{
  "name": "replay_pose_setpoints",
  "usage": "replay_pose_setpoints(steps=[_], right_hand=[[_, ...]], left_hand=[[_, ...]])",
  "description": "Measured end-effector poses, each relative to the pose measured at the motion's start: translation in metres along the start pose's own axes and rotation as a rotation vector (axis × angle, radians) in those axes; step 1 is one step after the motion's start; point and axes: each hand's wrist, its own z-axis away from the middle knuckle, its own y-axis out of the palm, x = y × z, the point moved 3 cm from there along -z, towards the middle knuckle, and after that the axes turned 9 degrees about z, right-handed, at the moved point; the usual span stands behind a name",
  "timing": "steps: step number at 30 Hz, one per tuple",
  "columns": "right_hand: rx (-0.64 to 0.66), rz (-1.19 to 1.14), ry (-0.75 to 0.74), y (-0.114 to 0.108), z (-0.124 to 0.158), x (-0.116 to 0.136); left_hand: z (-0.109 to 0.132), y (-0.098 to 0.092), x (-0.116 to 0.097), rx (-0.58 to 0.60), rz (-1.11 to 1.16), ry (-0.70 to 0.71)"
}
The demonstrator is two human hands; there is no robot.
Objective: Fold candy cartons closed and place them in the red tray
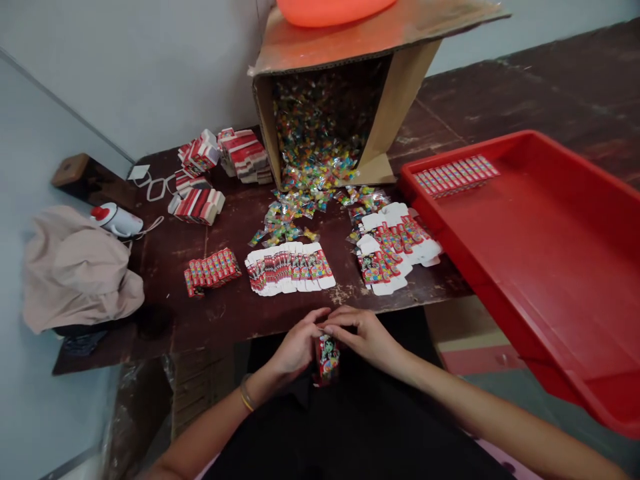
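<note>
Close to my body, below the table's front edge, both hands meet at the upper end of a small printed candy box (329, 360). My left hand (296, 345) grips it along its left side. The fingers and thumb of my right hand (367, 337) pinch at its top, where the flap is mostly hidden. Just beyond lies a fanned row of flat, unfolded candy boxes (290, 270) with white flaps. A looser pile of flat boxes (395, 250) is to the right. At the left stands a block of closed, filled-looking boxes (213, 270).
A tipped cardboard box (400, 100) spills wrapped candies (310, 180) onto the table (225, 320). The large red tray (550, 267) at the right holds a row of boxes (455, 177). Stacked cartons (245, 155), a white bottle (117, 220) and beige cloth (83, 267) occupy the left.
</note>
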Motion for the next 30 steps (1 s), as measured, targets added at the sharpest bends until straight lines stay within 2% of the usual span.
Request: replay_pose_setpoints(steps=[5,10,12,14,18,20,23,25,27,30], right_hand=[[0.116,-0.175,0.149,0.001,-0.01,-0.016],[0.092,-0.129,0.114,-0.001,-0.014,-0.022],[0.064,-0.078,0.07,-0.005,-0.012,-0.018],[0.091,-0.013,-0.028,-0.008,-0.007,-0.009],[0.159,0.185,-0.25,-0.015,0.007,0.004],[0.111,0.183,-0.209,-0.016,0.011,-0.001],[0.106,0.005,-0.006,-0.011,0.009,-0.016],[0.094,-0.025,0.048,-0.01,0.006,-0.017],[0.087,0.051,-0.036,-0.014,0.005,-0.009],[0.166,0.212,-0.245,-0.018,0.011,0.008]], left_hand=[[0.002,-0.004,0.004,0.075,-0.026,-0.075],[0.004,-0.007,0.001,0.168,-0.12,-0.093],[0.007,-0.01,-0.001,0.192,-0.244,-0.07],[0.01,-0.011,-0.003,0.224,-0.339,-0.039],[0.016,-0.012,-0.004,0.275,-0.382,-0.049],[0.014,-0.011,-0.005,0.29,-0.421,-0.036],[0.01,-0.006,-0.007,0.33,-0.495,-0.024],[0.009,-0.004,-0.009,0.345,-0.514,-0.026],[0.009,-0.004,-0.011,0.34,-0.502,-0.039],[0.013,-0.008,-0.01,0.281,-0.47,-0.12]])
